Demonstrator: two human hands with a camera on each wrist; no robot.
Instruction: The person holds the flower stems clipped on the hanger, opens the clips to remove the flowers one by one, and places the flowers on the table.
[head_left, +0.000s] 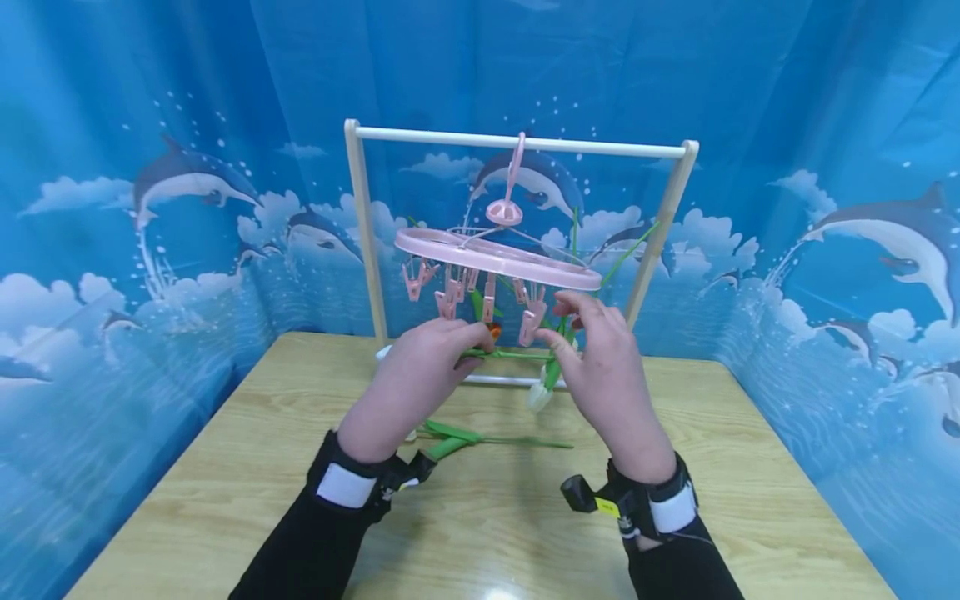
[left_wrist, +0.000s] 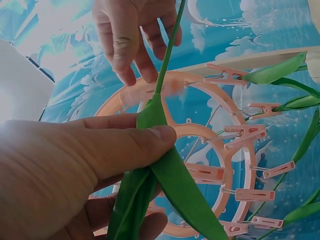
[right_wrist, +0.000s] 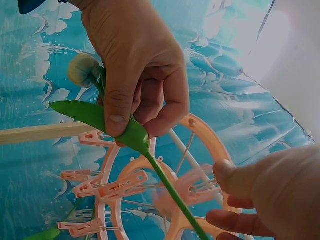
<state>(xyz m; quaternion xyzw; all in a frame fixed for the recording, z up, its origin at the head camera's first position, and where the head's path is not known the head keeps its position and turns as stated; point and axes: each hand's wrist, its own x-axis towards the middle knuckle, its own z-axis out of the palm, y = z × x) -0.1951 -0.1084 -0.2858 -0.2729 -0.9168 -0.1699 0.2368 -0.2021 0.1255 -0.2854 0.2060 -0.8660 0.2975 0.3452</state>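
My left hand [head_left: 438, 354] pinches an artificial tulip [right_wrist: 132, 137] at its green leaves, between thumb and fingers. Its pale bud [right_wrist: 82, 70] sticks out on one side of the hand, and its stem [left_wrist: 169, 55] reaches across toward my right hand [head_left: 600, 346]. That right hand has thumb and fingers spread around a pink clothespin [head_left: 531, 323] beneath the round pink drying hanger [head_left: 498, 257]. In the right wrist view this clothespin is blurred, close to the thumb; whether they touch is unclear. Other tulips, including a white one [head_left: 538, 396], hang from clips at the right.
A rack with a white top bar [head_left: 435, 136] and wooden posts carries the hanger by its hook [head_left: 516, 167]. Another tulip [head_left: 487, 439] lies on the wooden table [head_left: 247, 492]. Several pink clips dangle from the hanger. A blue dolphin-print curtain [head_left: 480, 50] surrounds the table.
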